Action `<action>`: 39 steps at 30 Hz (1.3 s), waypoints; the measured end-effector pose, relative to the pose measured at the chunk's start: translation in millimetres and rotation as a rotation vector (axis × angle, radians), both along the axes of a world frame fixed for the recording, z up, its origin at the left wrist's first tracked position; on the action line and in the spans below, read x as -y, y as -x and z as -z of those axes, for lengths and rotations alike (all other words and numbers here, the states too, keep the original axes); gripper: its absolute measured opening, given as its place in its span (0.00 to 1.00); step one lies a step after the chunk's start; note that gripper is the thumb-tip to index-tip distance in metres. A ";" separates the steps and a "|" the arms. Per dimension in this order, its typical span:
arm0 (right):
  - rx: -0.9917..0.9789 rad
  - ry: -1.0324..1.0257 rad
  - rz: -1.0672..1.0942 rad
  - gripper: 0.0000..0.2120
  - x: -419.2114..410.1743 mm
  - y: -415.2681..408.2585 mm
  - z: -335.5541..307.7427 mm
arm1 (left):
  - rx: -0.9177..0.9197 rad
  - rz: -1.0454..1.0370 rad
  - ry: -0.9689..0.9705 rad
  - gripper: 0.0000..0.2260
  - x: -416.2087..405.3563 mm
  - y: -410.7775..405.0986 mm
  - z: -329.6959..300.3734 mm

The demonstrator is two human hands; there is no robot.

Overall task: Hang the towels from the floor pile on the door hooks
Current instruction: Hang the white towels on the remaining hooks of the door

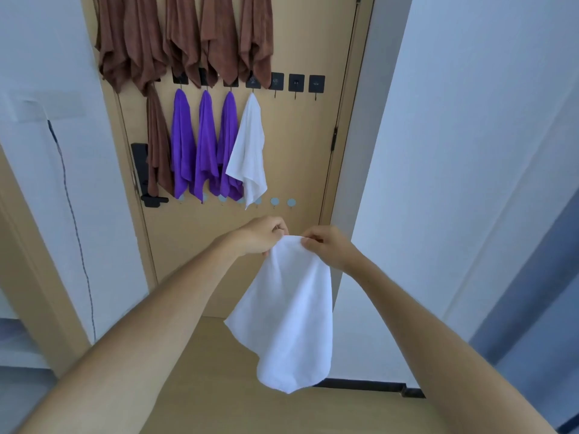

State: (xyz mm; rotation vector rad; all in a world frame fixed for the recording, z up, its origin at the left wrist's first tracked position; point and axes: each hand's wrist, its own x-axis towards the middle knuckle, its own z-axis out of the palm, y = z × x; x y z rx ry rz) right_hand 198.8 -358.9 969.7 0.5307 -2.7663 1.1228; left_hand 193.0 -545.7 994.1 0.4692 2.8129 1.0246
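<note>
Towel [288, 311] between both pinching hands

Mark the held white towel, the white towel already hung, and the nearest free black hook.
held white towel [291, 311], head view, middle of the hanging cloth
hung white towel [249, 151], head view, middle of its drape
free black hook [276, 81], head view, its square plate

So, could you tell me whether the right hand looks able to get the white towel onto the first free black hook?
Probably yes: the right hand pinches the held white towel, and nothing stands before the free black hook above it.
</note>
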 end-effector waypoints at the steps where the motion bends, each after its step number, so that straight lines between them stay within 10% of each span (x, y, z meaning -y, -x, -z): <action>1: 0.011 -0.006 -0.024 0.09 5.2 1.8 -1.2 | -0.001 -0.003 0.033 0.11 2.3 0.8 0.5; 20: 0.036 0.054 -0.105 0.08 38.5 140.2 -9.8 | 0.146 -0.109 -0.034 0.08 23.6 121.8 -3.6; 39: -0.200 0.066 -0.034 0.05 36.1 393.2 -51.9 | -0.122 -0.137 -0.018 0.08 19.2 375.5 -60.1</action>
